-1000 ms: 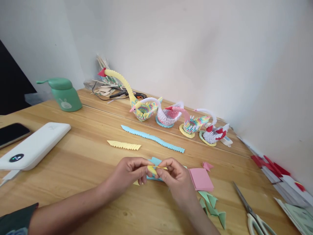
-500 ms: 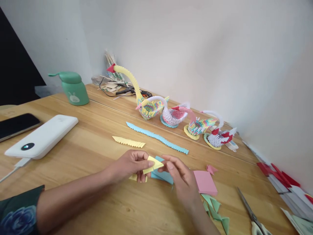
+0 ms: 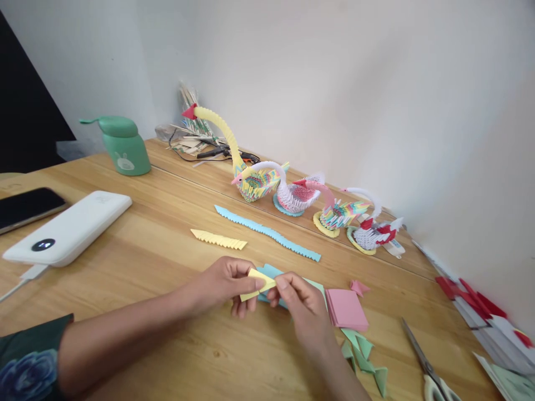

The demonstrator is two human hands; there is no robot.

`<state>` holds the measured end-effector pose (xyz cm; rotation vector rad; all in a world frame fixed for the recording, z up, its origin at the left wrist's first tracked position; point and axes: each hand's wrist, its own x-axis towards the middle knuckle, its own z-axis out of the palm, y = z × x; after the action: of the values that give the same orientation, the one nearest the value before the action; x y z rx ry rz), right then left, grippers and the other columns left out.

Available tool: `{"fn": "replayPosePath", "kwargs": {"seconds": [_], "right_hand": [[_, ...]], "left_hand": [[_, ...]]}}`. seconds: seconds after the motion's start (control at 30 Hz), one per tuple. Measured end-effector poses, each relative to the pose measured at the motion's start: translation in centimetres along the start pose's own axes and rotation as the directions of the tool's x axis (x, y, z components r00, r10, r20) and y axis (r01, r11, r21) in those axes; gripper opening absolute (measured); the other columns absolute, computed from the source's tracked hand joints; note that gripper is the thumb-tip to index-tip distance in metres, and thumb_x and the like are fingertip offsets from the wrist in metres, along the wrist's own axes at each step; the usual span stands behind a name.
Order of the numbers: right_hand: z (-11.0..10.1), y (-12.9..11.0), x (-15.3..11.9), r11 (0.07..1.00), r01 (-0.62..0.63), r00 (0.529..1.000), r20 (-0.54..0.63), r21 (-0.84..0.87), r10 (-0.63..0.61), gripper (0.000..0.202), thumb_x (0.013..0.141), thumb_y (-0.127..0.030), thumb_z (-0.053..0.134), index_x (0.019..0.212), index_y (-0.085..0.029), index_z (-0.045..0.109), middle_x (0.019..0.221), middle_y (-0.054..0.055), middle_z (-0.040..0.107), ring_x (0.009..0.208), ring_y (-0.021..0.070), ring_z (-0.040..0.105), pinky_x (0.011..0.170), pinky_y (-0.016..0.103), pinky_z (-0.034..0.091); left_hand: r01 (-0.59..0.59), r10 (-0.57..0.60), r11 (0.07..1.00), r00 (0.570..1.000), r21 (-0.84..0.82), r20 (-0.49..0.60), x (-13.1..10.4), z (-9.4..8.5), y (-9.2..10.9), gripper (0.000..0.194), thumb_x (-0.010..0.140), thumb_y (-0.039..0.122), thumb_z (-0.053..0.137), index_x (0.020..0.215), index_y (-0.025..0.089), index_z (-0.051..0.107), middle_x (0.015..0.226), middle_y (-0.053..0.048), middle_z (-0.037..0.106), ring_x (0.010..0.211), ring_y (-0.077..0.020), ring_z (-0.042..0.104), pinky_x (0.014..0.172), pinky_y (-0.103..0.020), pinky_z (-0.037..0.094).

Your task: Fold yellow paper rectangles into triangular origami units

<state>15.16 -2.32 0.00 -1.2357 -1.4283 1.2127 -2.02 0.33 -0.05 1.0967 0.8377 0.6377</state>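
Observation:
A small folded yellow paper triangle (image 3: 253, 274) is held up between both hands above the table. My left hand (image 3: 234, 281) is closed, with thumb and fingers pinching its wide end. The thumb and fingertips of my right hand (image 3: 301, 306) grip its pointed tip. Just behind the hands lie blue paper pieces (image 3: 270, 270), partly hidden by the fingers. Farther back on the wood rest a short strip of nested yellow folded paper (image 3: 218, 240) and a longer strip of nested blue folded paper (image 3: 267, 233).
Several folded-paper swans (image 3: 261, 181) stand along the wall. At right are a pink paper stack (image 3: 346, 309), green folded pieces (image 3: 363, 356), scissors (image 3: 424, 356) and red and white paper (image 3: 480, 312). A white power bank (image 3: 75, 223), a phone (image 3: 29, 209) and a green bottle (image 3: 125, 146) are at left.
My right hand's fingers have closed on the tip of the yellow triangle. The triangle has tilted and shifted slightly left. The camera view has shifted a little.

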Motion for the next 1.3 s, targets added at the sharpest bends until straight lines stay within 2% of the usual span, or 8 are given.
{"fn": "replayPosePath", "kwargs": {"seconds": [0.13, 0.43, 0.7, 0.93, 1.0, 1.1, 1.2, 1.3], "right_hand": [[0.0, 0.6, 0.4, 0.96, -0.077, 0.997, -0.001, 0.271, 0.08, 0.025, 0.08, -0.041, 0.061, 0.079, -0.017, 0.067, 0.065, 0.0, 0.061, 0.063, 0.0134, 0.055, 0.066, 0.027, 0.045], [-0.1, 0.8, 0.2, 0.946, -0.091, 0.996, 0.048, 0.31, 0.08, 0.018, 0.071, -0.036, 0.072, 0.073, -0.018, 0.068, 0.06, -0.002, 0.064, 0.061, 0.0121, 0.056, 0.065, 0.024, 0.043], [-0.4, 0.7, 0.3, 0.994, -0.043, 0.999, -0.021, 0.099, 0.045, 0.024, 0.069, -0.04, 0.071, 0.066, -0.016, 0.066, 0.057, -0.001, 0.06, 0.055, 0.0122, 0.05, 0.055, 0.024, 0.038], [0.0, 0.0, 0.0, 0.954, 0.118, 0.986, -0.081, -0.277, -0.146, 0.018, 0.077, -0.027, 0.058, 0.062, -0.019, 0.055, 0.058, -0.002, 0.054, 0.056, 0.0129, 0.047, 0.054, 0.024, 0.036], [-0.3, 0.0, 0.0, 0.938, 0.141, 0.984, -0.063, -0.317, -0.169, 0.017, 0.079, -0.029, 0.057, 0.066, -0.019, 0.057, 0.06, -0.002, 0.056, 0.058, 0.0138, 0.051, 0.055, 0.024, 0.038], [-1.0, 0.0, 0.1, 0.945, 0.17, 0.983, -0.026, -0.28, -0.184, 0.013, 0.083, -0.032, 0.056, 0.084, -0.02, 0.061, 0.072, 0.001, 0.065, 0.068, 0.0168, 0.06, 0.064, 0.026, 0.045], [-1.5, 0.1, 0.1, 0.881, 0.282, 0.947, -0.036, -0.381, -0.319, 0.008, 0.084, -0.025, 0.056, 0.087, -0.023, 0.062, 0.082, 0.003, 0.069, 0.078, 0.0189, 0.064, 0.07, 0.029, 0.047], [-1.4, 0.2, 0.1, 0.776, 0.453, 0.87, 0.025, -0.439, -0.493, 0.013, 0.085, -0.017, 0.053, 0.084, -0.025, 0.064, 0.083, 0.003, 0.07, 0.079, 0.0192, 0.065, 0.072, 0.031, 0.048]], "left_hand": [[0.045, -0.045, 0.99, 0.999, -0.135, 0.003, -0.3, 0.0, 0.4, 0.037, 0.068, 0.048, 0.067, 0.063, 0.014, 0.055, 0.053, 0.001, 0.064, 0.038, -0.0076, 0.052, 0.041, -0.019, 0.039], [0.094, -0.08, 0.967, 0.994, -0.235, 0.069, -0.6, 0.2, 0.4, 0.027, 0.07, 0.038, 0.068, 0.066, 0.014, 0.056, 0.051, 0.002, 0.063, 0.036, -0.0067, 0.05, 0.04, -0.018, 0.035], [0.021, -0.018, 0.996, 0.999, -0.085, 0.041, -0.5, 0.0, 0.2, 0.029, 0.072, 0.04, 0.065, 0.062, 0.015, 0.053, 0.052, 0.002, 0.063, 0.035, -0.0057, 0.048, 0.04, -0.018, 0.038], [-0.058, 0.06, 0.997, 0.997, 0.042, -0.039, -0.2, 0.1, -0.1, 0.034, 0.073, 0.045, 0.062, 0.06, 0.015, 0.053, 0.052, 0.002, 0.061, 0.039, -0.0071, 0.05, 0.041, -0.019, 0.04], [-0.053, 0.055, 0.998, 0.997, 0.039, -0.046, -0.2, 0.1, 0.1, 0.035, 0.074, 0.046, 0.06, 0.06, 0.014, 0.054, 0.052, 0.002, 0.061, 0.039, -0.0072, 0.05, 0.041, -0.019, 0.04], [-0.017, 0.017, 1.0, 0.999, 0.01, -0.044, -0.3, -0.1, 0.5, 0.036, 0.073, 0.046, 0.061, 0.059, 0.014, 0.054, 0.05, 0.002, 0.061, 0.037, -0.0063, 0.048, 0.04, -0.018, 0.037], [0.017, -0.018, 0.998, 1.0, -0.067, -0.015, -0.2, -0.3, 0.5, 0.036, 0.074, 0.046, 0.06, 0.06, 0.014, 0.053, 0.048, 0.003, 0.06, 0.035, -0.0057, 0.047, 0.038, -0.017, 0.034], [0.048, -0.048, 0.991, 0.999, -0.129, -0.002, -0.2, -0.4, 0.2, 0.034, 0.074, 0.044, 0.061, 0.06, 0.014, 0.053, 0.047, 0.003, 0.06, 0.033, -0.0053, 0.046, 0.037, -0.017, 0.032]]}}
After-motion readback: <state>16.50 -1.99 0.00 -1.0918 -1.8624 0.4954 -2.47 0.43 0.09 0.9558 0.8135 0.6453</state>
